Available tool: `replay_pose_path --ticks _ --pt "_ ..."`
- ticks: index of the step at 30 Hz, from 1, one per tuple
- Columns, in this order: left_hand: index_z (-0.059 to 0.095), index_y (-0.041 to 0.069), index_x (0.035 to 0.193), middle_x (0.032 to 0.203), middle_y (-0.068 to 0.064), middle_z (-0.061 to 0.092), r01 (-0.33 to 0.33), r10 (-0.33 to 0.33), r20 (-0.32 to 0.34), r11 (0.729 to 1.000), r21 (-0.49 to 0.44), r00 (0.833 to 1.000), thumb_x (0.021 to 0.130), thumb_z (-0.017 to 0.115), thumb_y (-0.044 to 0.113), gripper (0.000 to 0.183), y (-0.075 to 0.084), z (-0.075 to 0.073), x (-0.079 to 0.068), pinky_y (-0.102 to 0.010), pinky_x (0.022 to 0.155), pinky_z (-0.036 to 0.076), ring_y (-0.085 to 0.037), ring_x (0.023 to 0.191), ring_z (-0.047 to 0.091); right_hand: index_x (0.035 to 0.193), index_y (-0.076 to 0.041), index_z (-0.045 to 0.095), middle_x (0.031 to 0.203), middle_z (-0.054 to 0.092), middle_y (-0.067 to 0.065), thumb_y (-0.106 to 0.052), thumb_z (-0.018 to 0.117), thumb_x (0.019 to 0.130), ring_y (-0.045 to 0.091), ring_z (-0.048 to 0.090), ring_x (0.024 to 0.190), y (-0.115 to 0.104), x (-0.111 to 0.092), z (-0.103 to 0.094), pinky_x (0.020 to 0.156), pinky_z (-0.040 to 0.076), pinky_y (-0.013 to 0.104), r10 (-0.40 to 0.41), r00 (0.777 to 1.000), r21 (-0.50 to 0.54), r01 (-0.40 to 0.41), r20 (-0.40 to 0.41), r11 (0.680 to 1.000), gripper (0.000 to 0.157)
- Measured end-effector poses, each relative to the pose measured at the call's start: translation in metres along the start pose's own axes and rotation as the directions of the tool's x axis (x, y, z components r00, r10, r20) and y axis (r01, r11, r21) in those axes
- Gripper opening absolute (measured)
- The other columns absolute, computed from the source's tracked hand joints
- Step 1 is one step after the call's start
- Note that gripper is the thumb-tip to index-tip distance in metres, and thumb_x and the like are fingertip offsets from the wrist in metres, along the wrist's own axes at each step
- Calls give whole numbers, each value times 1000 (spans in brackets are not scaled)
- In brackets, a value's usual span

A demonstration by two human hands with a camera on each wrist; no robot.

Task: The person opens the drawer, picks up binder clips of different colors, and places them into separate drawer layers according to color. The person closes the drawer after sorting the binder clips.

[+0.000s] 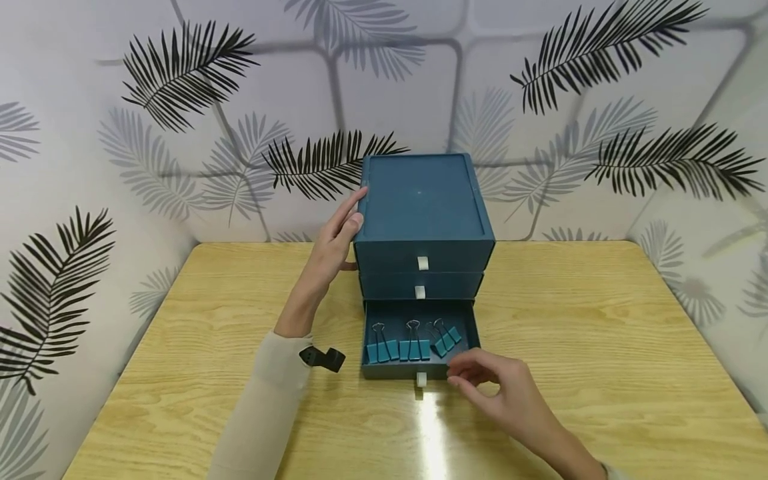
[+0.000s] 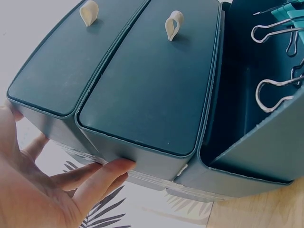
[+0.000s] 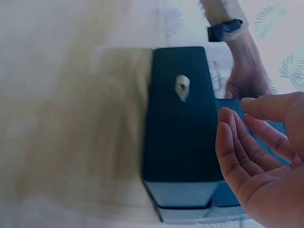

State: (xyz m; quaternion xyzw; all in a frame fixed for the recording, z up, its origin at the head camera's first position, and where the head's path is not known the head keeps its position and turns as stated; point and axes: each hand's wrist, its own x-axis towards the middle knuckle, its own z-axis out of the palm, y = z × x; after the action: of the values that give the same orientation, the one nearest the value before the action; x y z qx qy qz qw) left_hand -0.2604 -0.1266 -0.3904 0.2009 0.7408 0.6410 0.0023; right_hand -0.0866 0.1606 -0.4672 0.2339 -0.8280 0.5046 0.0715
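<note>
A blue three-drawer box [image 1: 420,200] stands with its bottom drawer [image 1: 390,372] pulled out. Teal binder clips [image 1: 415,350] lie in that drawer, the larger ones left and middle, smaller ones [image 1: 447,341] on the right. My left hand [image 1: 332,252] rests against the box's left side; in the left wrist view its fingers [image 2: 107,178] lie along the side wall. Near the drawer's front right corner is my right hand [image 1: 504,390], loosely curved with nothing in it. Whether it touches the drawer, I cannot tell. The right wrist view shows its relaxed fingers [image 3: 237,152].
Pale loop tabs serve as pulls, one [image 1: 422,379] on the open drawer's front. The box stands on a wood-grain table [image 1: 600,333]. A leaf-patterned wall [image 1: 420,80] rises behind it. A black strap [image 1: 323,359] sits at the left sleeve's cuff.
</note>
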Motion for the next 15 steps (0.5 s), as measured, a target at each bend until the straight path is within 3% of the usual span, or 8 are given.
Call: replay_pose_path --ticks 7,15 --pt "34 44 159 169 6 21 9 -9 0 1000 -8 1000 110 43 41 50 2 -1 1 -75 87 48 -26 152 28 109 -6 73 101 77 7 -7 77 92 18 74 84 5 -2 14 72 61 30 79 992 105 -89 97 991 17" --pt "32 41 161 169 4 20 16 -16 0 1000 -9 1000 110 43 38 52 4 0 1 -75 87 48 -28 152 27 115 -4 72 102 76 8 -7 76 93 19 74 89 9 -2 25 76 61 30 151 962 169 -192 228 967 22"
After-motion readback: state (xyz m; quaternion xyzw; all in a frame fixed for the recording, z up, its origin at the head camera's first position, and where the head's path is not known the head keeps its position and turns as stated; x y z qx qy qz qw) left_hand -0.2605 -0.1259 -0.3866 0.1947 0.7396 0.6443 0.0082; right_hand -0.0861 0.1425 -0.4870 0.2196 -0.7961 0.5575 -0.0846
